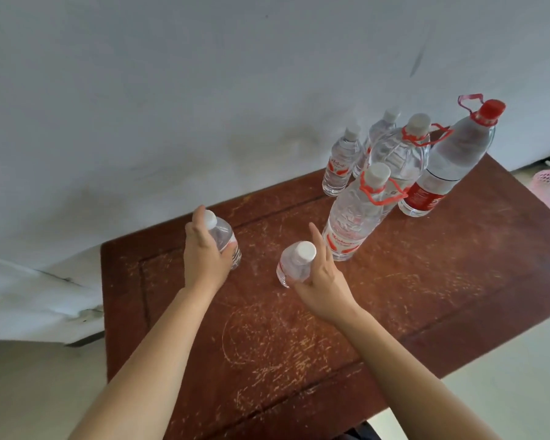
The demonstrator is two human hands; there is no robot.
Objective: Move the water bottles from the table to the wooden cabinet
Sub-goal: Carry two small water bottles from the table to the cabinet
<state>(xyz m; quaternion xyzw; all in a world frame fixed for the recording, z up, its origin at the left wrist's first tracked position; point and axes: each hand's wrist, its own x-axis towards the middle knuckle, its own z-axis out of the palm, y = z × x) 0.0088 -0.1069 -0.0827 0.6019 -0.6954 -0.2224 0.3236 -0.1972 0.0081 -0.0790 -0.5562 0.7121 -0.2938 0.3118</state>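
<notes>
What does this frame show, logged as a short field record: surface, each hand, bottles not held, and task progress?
surface: scratched wooden table against a pale wall
left hand: wrapped around a small white-capped bottle
right hand: gripping a second small bottle near its neck, index finger extended
bottles not held: five, clustered at the far right; nearest is a large bottle with red carry loop, farthest right a red-capped large bottle
cabinet: not in view
progress: two bottles in hand, none seen delivered
</notes>
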